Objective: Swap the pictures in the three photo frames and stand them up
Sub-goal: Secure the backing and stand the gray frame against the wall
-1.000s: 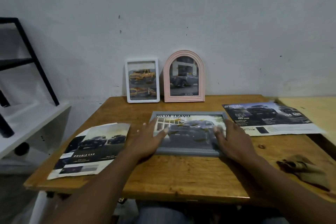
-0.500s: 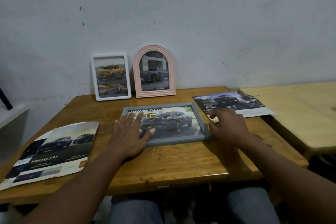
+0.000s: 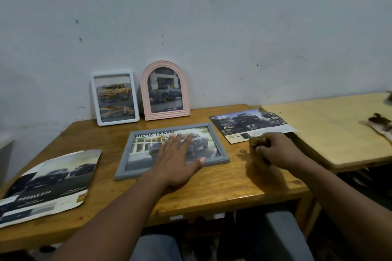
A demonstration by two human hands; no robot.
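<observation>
A grey photo frame [image 3: 135, 168] lies face up on the wooden table [image 3: 233, 185], showing a dark car picture. My left hand [image 3: 178, 160] rests flat on its glass with fingers spread. Just right of the frame, my right hand [image 3: 277, 150] grips a crumpled brown cloth [image 3: 257, 142] on the tabletop. At the back, a white rectangular frame [image 3: 115, 98] with a yellow truck picture and a pink arched frame [image 3: 165, 93] with a dark truck picture stand against the wall.
A car brochure [image 3: 248, 125] lies at the table's back right, partly under my right hand. Another torn brochure [image 3: 53, 180] overhangs the front left edge. A lighter wooden table [image 3: 328, 131] adjoins on the right, with a dark rag [image 3: 379, 123] on it.
My right hand left the frame's right edge and took hold of the brown cloth beside it. My left hand slid toward the middle of the glass. The view shifted.
</observation>
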